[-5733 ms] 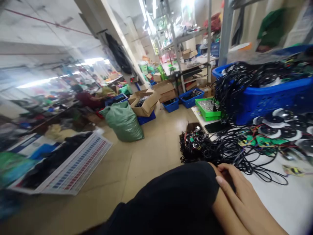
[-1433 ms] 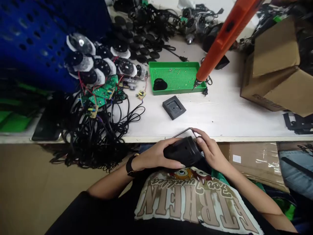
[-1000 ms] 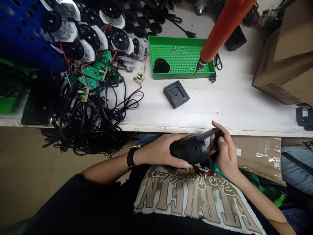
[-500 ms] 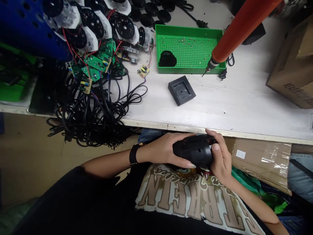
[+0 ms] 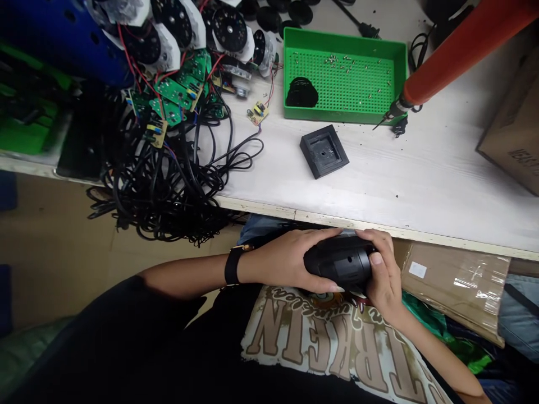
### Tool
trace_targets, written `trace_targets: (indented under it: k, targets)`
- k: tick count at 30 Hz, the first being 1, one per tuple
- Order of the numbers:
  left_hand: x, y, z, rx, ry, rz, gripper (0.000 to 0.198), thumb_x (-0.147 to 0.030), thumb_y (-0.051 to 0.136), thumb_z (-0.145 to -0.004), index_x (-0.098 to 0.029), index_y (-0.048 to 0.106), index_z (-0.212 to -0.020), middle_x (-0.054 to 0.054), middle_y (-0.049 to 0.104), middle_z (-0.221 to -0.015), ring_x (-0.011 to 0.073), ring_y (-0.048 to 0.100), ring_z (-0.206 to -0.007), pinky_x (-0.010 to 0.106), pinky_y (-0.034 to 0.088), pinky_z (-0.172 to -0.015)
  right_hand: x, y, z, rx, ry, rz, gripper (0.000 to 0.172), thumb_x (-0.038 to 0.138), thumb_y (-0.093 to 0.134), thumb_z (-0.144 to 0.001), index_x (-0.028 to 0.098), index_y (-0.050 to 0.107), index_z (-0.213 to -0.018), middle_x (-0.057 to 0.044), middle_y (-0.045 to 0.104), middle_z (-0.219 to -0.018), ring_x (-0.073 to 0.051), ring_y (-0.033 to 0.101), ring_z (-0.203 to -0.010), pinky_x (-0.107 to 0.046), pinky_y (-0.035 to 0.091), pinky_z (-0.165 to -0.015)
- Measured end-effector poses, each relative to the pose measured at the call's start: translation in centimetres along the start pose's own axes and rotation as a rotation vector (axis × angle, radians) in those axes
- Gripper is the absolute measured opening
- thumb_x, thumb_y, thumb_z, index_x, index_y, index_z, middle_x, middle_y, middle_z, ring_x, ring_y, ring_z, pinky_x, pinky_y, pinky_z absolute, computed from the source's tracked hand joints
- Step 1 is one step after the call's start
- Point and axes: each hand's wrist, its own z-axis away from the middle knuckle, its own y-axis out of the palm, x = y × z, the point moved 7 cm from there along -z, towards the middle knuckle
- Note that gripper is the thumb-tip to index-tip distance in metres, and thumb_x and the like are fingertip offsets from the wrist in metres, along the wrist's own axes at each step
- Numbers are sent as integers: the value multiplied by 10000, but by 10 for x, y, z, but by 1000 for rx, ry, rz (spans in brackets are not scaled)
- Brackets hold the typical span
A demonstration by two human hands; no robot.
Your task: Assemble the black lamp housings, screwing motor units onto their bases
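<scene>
Both my hands hold a black plastic cylindrical housing (image 5: pixel 339 261) just below the table's front edge, above my lap. My left hand (image 5: pixel 290 261), with a black watch strap on its wrist, wraps over the housing from the left. My right hand (image 5: pixel 381 275) curls around its right end, hiding that end. A small round hole shows in the housing's side. Across the table, an orange electric screwdriver (image 5: pixel 463 62) hangs with its bit near a green perforated tray (image 5: pixel 337 115), well out of reach of my fingers.
A black square block (image 5: pixel 324 151) lies on the white table (image 5: pixel 442 196). Tangled black cables (image 5: pixel 168 191) spill over the edge, beside green circuit boards (image 5: pixel 172 95). Wired black discs sit by a blue basket (image 5: pixel 54 39). A cardboard box (image 5: pixel 511 134) stands right.
My right hand has closed around the housing's right end, and the flat dark strip seen there earlier no longer shows. The view has drifted, shifting the table items up and right.
</scene>
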Motion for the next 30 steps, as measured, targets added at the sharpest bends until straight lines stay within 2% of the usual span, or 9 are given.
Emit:
trace_targets:
  k: [5, 8, 14, 16, 19, 21, 23, 27, 30]
  targets:
    - [3, 2, -2, 36, -40, -38, 976, -601, 873, -737, -177, 504, -1534, 164, 629, -1480, 364, 643, -1303, 465, 521, -1069, -3, -2, 0, -61, -20, -20, 369, 409, 378, -1079, 348, 688, -1271, -63, 529, -1180, -268, 539, -1173, -476, 468, -985]
    - [4, 3, -3, 50, -24, -52, 970, -594, 874, -742, -191, 498, -1541, 153, 613, -1507, 359, 624, -1341, 469, 489, -1117, -6, -1, -2, -65, -26, -77, 363, 404, 393, -1072, 368, 702, -1259, -51, 537, -1176, -257, 536, -1168, -471, 453, -1002]
    - [0, 2, -3, 82, 51, -16, 1016, -543, 850, -812, -253, 354, -1650, 122, 507, -1617, 349, 553, -1439, 449, 431, -1196, -13, 0, -5, -50, 26, -118, 362, 414, 425, -1064, 366, 724, -1262, -48, 603, -1176, -261, 569, -1170, -472, 475, -1010]
    - [1, 0, -4, 111, 40, 51, 995, -513, 832, -848, -281, 316, -1667, 97, 476, -1642, 342, 520, -1471, 452, 404, -1222, -15, 1, -9, -28, 64, -124, 382, 447, 422, -1067, 373, 707, -1310, -53, 614, -1222, -271, 573, -1201, -496, 480, -1046]
    - [7, -7, -6, 94, -61, 257, 914, -463, 834, -862, -322, 375, -1640, 42, 409, -1688, 345, 399, -1555, 476, 315, -1287, -15, -1, -18, -15, 76, -164, 488, 536, 363, -1076, 386, 566, -1494, -74, 597, -1347, -289, 590, -1225, -555, 505, -1076]
    - [13, -16, -8, -4, -132, 466, 868, -435, 843, -851, -322, 437, -1610, 32, 406, -1692, 354, 369, -1569, 474, 317, -1290, -9, -7, -27, -19, 4, -181, 555, 604, 366, -1061, 395, 478, -1562, -86, 544, -1455, -306, 598, -1246, -584, 536, -1068]
    - [18, -25, -11, -104, -155, 676, 832, -430, 833, -848, -287, 478, -1587, 66, 488, -1641, 365, 456, -1513, 455, 407, -1236, 1, -12, -36, 6, -127, -157, 556, 612, 481, -1030, 413, 493, -1549, -76, 474, -1548, -326, 574, -1319, -590, 547, -1086]
    - [23, -33, -18, -176, -131, 914, 796, -492, 821, -832, -192, 548, -1516, 140, 695, -1396, 353, 706, -1211, 406, 595, -998, 24, -13, -50, 92, -460, -20, 584, 380, 761, -935, 423, 570, -1486, -44, 441, -1605, -342, 484, -1462, -549, 557, -1126]
    - [26, -33, -20, -149, -126, 993, 745, -512, 800, -838, -175, 574, -1462, 131, 765, -1221, 311, 777, -942, 393, 647, -793, 30, -10, -59, 69, -638, 86, 614, 192, 801, -894, 393, 612, -1442, -53, 466, -1603, -317, 517, -1448, -495, 592, -1089]
